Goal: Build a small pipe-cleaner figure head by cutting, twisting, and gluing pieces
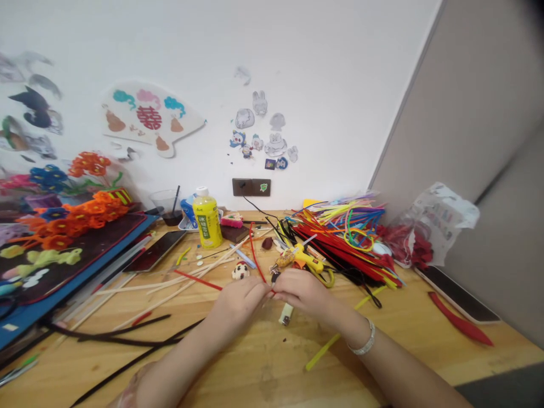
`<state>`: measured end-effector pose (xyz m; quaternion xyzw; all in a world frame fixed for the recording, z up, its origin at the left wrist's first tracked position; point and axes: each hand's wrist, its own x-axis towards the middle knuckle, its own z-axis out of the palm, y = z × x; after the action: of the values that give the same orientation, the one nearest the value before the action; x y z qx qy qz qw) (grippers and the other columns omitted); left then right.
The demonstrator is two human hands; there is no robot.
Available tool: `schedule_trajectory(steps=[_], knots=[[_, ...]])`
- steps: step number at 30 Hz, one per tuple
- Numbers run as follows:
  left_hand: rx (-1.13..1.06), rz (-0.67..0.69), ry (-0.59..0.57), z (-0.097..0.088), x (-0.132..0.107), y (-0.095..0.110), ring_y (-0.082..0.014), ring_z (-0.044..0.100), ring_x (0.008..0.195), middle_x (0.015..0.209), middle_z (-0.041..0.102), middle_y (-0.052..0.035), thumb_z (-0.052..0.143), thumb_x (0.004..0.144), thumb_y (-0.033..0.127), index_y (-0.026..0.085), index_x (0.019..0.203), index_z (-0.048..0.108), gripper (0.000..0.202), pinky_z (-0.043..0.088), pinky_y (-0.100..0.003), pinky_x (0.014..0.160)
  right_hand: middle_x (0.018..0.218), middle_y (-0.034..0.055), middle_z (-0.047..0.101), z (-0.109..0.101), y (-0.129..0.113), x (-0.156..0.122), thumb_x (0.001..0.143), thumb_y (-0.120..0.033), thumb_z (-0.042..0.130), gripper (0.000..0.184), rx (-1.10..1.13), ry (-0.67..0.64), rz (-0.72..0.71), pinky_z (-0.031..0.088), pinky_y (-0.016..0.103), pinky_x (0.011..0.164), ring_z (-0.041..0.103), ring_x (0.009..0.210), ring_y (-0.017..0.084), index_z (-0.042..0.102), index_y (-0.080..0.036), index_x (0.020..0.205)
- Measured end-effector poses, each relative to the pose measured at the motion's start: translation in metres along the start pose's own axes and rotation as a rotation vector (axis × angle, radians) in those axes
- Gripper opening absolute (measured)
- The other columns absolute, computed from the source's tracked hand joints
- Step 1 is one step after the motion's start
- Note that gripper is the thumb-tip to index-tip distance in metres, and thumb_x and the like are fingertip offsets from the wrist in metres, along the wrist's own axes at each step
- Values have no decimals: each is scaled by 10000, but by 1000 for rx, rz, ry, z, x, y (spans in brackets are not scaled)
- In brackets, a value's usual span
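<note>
Both hands meet over the middle of the wooden table, fingertips pinched close together on a red pipe cleaner. One length of it rises away from the fingers. Another red length runs out leftward from under my left hand; whether it is the same piece I cannot tell. My right hand, bracelet on its wrist, grips close to the left fingertips. Just beyond the hands sit a small doll-like head and a yellow glue gun. A pale lighter lies below the right fingers.
At the back right lies a heap of coloured pipe cleaners. A yellow drink bottle stands behind, with a phone left of it. Pipe-cleaner flowers fill the left side. Another phone rests at right.
</note>
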<state>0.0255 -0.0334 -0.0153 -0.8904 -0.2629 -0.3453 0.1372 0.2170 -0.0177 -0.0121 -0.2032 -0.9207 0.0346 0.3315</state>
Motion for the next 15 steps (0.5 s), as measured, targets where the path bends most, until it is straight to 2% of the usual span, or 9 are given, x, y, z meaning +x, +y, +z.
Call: schedule_trajectory(steps=[5, 15], knots=[[-28, -35, -35, -1, 1, -2, -118, 542, 563, 624, 597, -35, 383, 891, 187, 146, 759, 578, 239, 410, -200, 517, 761, 46, 629, -4, 4, -1, 925, -230, 345, 299, 43, -83, 1, 420, 230, 686, 533, 719, 134, 618, -156, 827], [50, -48, -140, 4, -4, 0, -158, 564, 629, 684, 614, -56, 402, 863, 156, 146, 791, 572, 185, 446, -252, 577, 769, 44, 631, -1, 0, 1, 901, -232, 414, 225, 47, -149, 160, 403, 235, 694, 535, 741, 144, 603, -152, 807]])
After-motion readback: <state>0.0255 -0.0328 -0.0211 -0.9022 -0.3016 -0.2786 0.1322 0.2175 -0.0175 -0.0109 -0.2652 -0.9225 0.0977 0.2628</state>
